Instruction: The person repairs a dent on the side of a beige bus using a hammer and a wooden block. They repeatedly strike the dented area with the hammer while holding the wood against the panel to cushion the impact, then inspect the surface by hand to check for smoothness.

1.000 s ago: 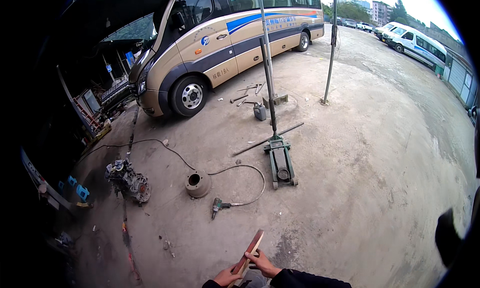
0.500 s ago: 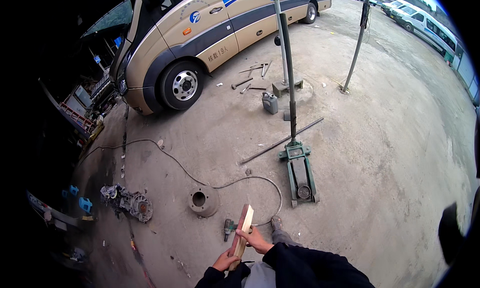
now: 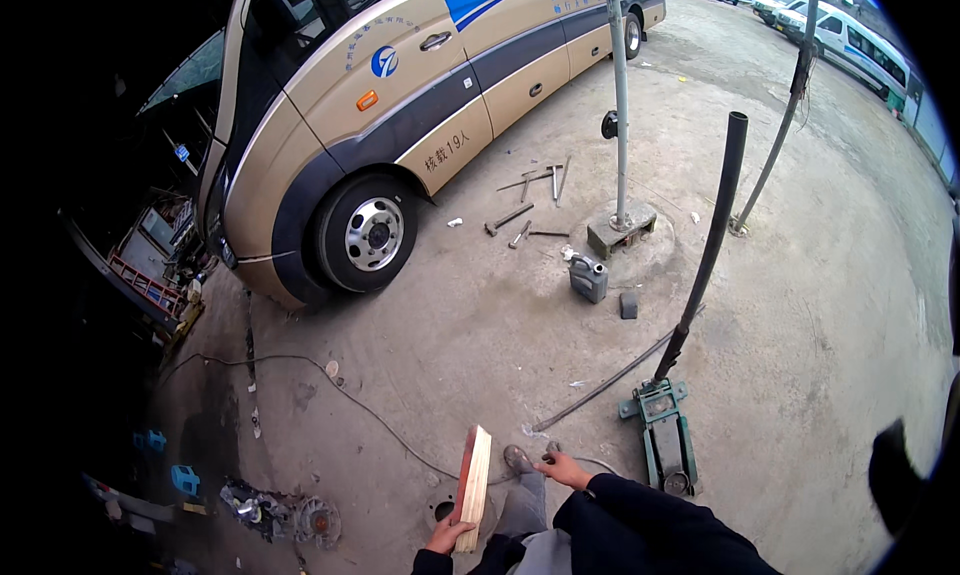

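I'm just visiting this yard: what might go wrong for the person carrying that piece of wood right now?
The left hand grips the wooden board only at its lower end, so it might tip or slip onto the shoe below. A cable snakes over the concrete just ahead, a likely trip hazard. The floor jack sits close on the right, its long handle slanting up, easy to bump while walking.

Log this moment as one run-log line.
left hand: grips wooden plank upright | right hand: reaching low beside shoe, hold unclear | nearby: green floor jack, hose, bus
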Demonstrator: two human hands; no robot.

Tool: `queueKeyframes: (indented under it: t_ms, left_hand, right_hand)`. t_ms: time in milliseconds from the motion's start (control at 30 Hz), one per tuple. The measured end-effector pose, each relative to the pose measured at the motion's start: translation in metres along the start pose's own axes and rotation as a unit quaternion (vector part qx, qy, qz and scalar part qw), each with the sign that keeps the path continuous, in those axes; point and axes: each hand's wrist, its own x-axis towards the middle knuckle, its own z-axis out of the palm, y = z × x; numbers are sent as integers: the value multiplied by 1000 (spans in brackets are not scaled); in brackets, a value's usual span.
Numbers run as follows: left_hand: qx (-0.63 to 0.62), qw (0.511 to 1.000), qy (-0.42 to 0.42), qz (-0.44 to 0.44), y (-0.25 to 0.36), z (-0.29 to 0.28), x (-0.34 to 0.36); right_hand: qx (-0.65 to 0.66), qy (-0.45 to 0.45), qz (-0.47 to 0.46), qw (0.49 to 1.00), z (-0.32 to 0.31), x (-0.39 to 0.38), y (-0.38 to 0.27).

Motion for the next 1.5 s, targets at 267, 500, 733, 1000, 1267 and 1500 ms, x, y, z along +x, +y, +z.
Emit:
queueKeyframes:
  t_ms: [267,500,733,1000,1267,1500]
  left_hand:
    - [84,994,-39,-63,257,-127,196]
    - [80,989,-81,-90,442,-130,387]
    - [139,982,-55,-113,569,-172,577]
    - [128,982,-107,-84,887,-139,748]
    - [177,970,-131,-99,985,-192,1021]
    - [207,954,-27,-217,940,-196,1102]
  right_hand:
    - [-153,129,205,958,-139,178,-67]
    - [-122,94,246,957,-166,363,-99]
    - [-124,85,264,953,-227,645,-187]
    - [19,251,-49,967,-387,990,-561]
    - [-70,252,31,965,-421,1210,-540]
    - [-244,75,223,941,-376,1347,-338]
